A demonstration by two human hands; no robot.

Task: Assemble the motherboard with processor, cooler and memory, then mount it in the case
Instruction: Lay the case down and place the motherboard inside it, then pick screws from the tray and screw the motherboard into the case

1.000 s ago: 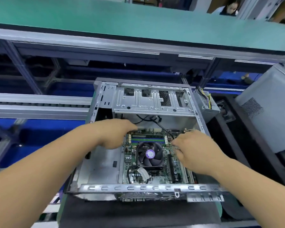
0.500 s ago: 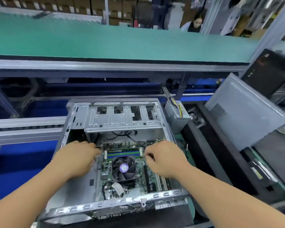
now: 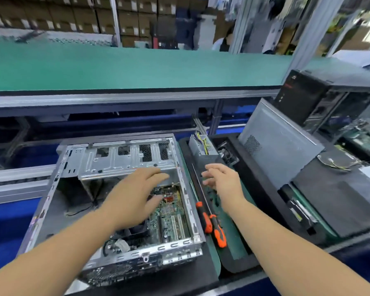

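the open silver sheet-metal computer case (image 3: 120,159) lies on its side on a black foam mat (image 3: 201,272), and the green motherboard (image 3: 171,214) sits inside it, flat on the case floor toward the right wall. the black cooler fan (image 3: 137,230) on the board is mostly hidden under the left forearm. the left hand (image 3: 135,195) hovers over the board with fingers spread and relaxed, gripping nothing; whether the fingertips touch the perforated drive cage above the board cannot be told. the right hand (image 3: 224,180) is outside the case, to its right, palm turned inward, fingers loosely extended and empty, above the green anti-static mat (image 3: 237,246) in a black foam tray (image 3: 239,268).

on that green mat, just beside the case's right wall, lie two orange-and-black-handled screwdrivers (image 3: 214,225), side by side with shafts pointing away from the person. beyond the right hand a small grey power supply with yellow and black wires (image 3: 203,144) stands at the far end of the tray. further right a grey metal side panel with a vent grille (image 3: 282,146) leans tilted, and behind it stands a black tower computer (image 3: 303,92). across the top runs a long green-topped table (image 3: 137,67), with stacked brown cartons (image 3: 73,16) blurred behind it.
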